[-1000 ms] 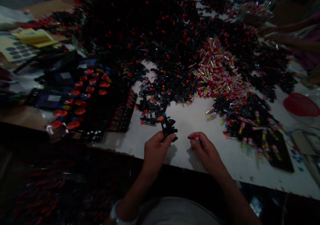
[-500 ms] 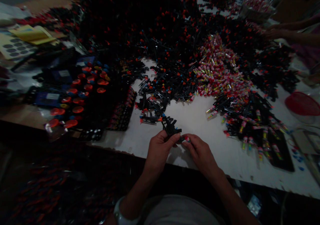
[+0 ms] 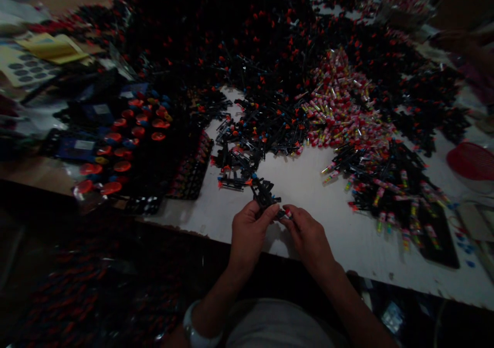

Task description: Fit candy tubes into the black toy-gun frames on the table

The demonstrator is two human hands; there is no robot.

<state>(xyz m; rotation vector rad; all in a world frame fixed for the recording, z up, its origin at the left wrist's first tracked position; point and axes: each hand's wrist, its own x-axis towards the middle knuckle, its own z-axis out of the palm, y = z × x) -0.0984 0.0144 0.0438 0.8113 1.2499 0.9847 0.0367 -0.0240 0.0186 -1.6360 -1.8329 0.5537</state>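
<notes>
White table [image 3: 309, 193], hands [image 3: 278, 229] pinching parts [image 3: 270, 201]

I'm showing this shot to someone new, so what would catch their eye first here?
Probably the two hands meeting at the near table edge: the left hand grips a black plastic piece while the right hand pinches a small red-tipped tube against it. Behind them sprawl a huge heap of black parts and a pile of pink tubes.

Both hands [image 3: 278, 229] pinch a black toy [image 3: 265, 194] (table dim).
</notes>
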